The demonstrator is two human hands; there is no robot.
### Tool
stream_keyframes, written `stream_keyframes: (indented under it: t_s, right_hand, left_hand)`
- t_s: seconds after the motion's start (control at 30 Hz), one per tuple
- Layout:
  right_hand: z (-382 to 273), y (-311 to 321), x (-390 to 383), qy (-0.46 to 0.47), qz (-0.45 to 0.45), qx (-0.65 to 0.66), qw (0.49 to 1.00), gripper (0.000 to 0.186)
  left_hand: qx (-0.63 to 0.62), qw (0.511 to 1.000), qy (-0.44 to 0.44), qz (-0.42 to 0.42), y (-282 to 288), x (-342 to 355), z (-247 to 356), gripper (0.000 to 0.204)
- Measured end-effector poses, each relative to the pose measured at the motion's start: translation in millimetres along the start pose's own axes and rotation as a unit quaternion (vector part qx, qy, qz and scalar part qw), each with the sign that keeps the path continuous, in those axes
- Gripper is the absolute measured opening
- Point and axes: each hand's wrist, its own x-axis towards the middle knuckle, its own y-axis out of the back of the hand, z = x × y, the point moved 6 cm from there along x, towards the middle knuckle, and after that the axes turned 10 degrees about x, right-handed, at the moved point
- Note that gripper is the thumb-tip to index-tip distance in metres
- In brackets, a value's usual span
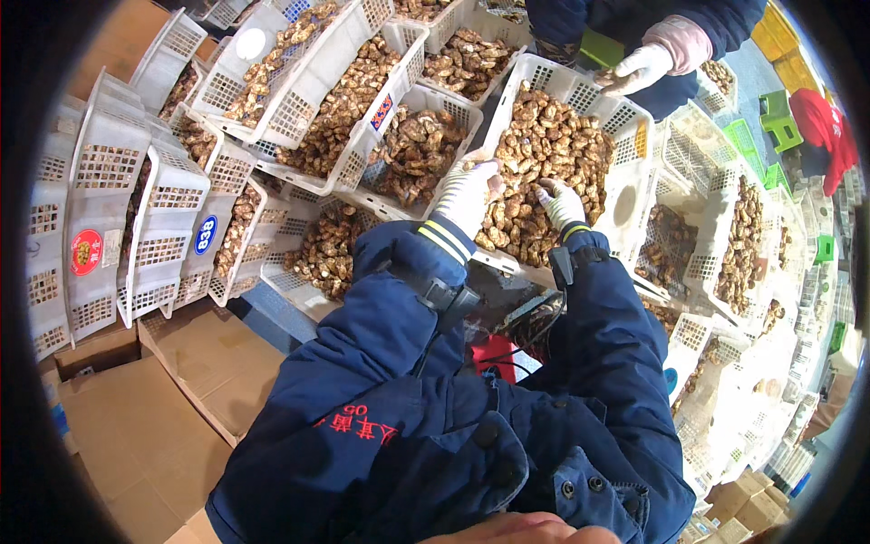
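Observation:
A white plastic crate (623, 177) holds brown mushrooms (530, 136). My left hand (467, 195), in a striped white glove, is at its left side with fingers curled; what they hold is unclear. My right hand (562, 204), also gloved, reaches into the mushrooms with bent fingers, their tips partly hidden among them. Left of this crate, another crate (390, 195) contains clumped mushrooms.
A co-worker's gloved hand (634, 72) reaches over the far rim. More loaded crates (181, 227) are stacked left and right (743, 236). Cardboard (136, 435) lies at lower left. Green stools (778, 122) and a person in red (825, 131) are at right.

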Motion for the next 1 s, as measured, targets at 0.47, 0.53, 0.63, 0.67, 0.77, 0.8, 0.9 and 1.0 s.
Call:
stream_keyframes:
  t_s: [0.47,0.53,0.63,0.67,0.77,0.8,0.9,1.0]
  right_hand:
    - [-57.6,31.7,-3.1,0.033,0.074,0.075,0.994,0.026]
    - [-82.7,41.1,-3.6,0.048,0.079,0.199,0.976,0.025]
    - [-142.7,50.7,-20.3,0.085,0.059,0.308,0.946,0.027]
    - [-153.0,49.5,-24.2,0.110,0.056,0.322,0.939,0.028]
    - [-194.4,35.5,-46.7,0.114,-0.083,0.293,0.946,0.028]
    - [-193.7,35.3,-44.2,0.114,-0.087,0.292,0.946,0.028]
    - [-151.1,44.2,-17.9,0.071,0.006,0.351,0.934,0.026]
    - [-61.5,36.5,21.0,0.054,0.059,0.014,0.997,0.024]
  left_hand:
    - [-0.016,0.999,0.028,-0.040,-10.5,-6.7,-2.5,0.015]
    - [-0.016,0.999,0.042,-0.024,-7.3,-8.8,-2.9,0.017]
    - [-0.012,0.998,0.043,-0.053,-13.6,-13.5,3.4,0.020]
    - [-0.042,0.994,0.073,-0.073,-22.0,-18.7,7.5,0.017]
    - [-0.067,0.992,0.059,-0.090,-15.3,-16.7,6.1,0.017]
    - [-0.056,0.994,0.017,-0.090,-10.0,-14.1,8.4,0.020]
    - [-0.015,0.998,0.034,-0.051,-5.3,-17.4,9.8,0.018]
    - [-0.012,0.998,0.046,-0.037,-14.2,-21.3,15.5,0.015]
